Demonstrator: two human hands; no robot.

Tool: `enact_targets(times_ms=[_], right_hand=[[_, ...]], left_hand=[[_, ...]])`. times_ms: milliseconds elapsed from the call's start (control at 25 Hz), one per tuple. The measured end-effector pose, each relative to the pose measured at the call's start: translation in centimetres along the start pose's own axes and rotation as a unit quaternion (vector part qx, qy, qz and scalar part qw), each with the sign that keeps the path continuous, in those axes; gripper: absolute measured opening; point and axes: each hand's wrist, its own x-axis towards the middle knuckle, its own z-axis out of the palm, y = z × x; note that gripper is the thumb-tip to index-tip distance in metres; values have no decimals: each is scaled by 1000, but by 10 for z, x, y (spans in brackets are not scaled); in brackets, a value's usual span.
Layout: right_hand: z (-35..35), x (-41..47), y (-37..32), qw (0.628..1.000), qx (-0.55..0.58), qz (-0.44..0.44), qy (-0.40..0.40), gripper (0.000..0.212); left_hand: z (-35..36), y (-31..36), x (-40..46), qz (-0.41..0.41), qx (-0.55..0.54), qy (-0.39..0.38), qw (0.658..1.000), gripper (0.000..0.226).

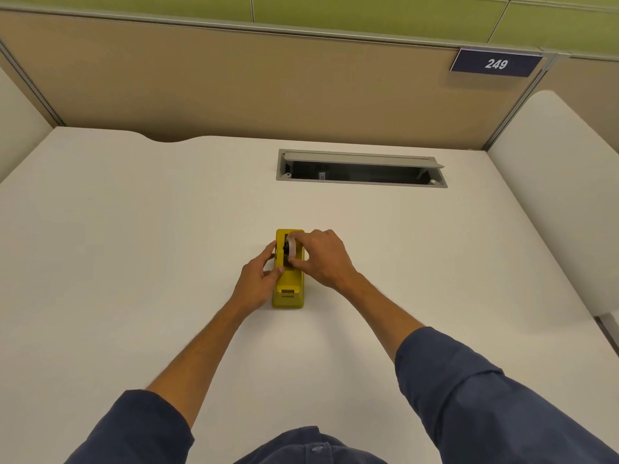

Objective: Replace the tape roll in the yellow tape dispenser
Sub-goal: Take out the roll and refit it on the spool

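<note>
- Head view, the only one here: the yellow tape dispenser (288, 279) sits flat on the white desk (134, 246), about mid-desk, long axis running near to far, with what looks like the cutter end towards you.
- Your left hand (259, 279) is wrapped against the dispenser's left side, thumb on top of the body and fingers down the side, so it's basically bracing the thing in place.
- Your right hand (323, 259) comes in from the right and its fingertips are pinched on the pale tape roll (292, 246), which is standing on edge in the well at the far end, with a dark hub just left of it.
- Step-wise, I'd say you're right at the roll and hub part. Can't tell from this shot whether that roll is coming out or going in.
- Next move probably needs a straight vertical pull or push while the left hand keeps the base pinned, so the hub axle doesn't snag in its slots.
- Open cable tray (361, 169) at the far side, well clear.
</note>
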Motion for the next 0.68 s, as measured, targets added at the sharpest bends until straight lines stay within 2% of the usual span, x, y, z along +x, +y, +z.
enact_targets(times_ms=[160,280,560,680], right_hand=[[2,0,-1,1000,-2,-18,0,26],[3,1,-2,999,38,-1,-1,24],[4,6,0,999,33,-13,-14,27],[3,3,1,999,42,-22,18,33]], left_hand=[[0,1,1,1,4,0,1000,57],[0,2,0,2,9,2,1000,57],[1,3,0,-3,19,4,1000,57],[-1,2,0,-5,18,0,1000,58]])
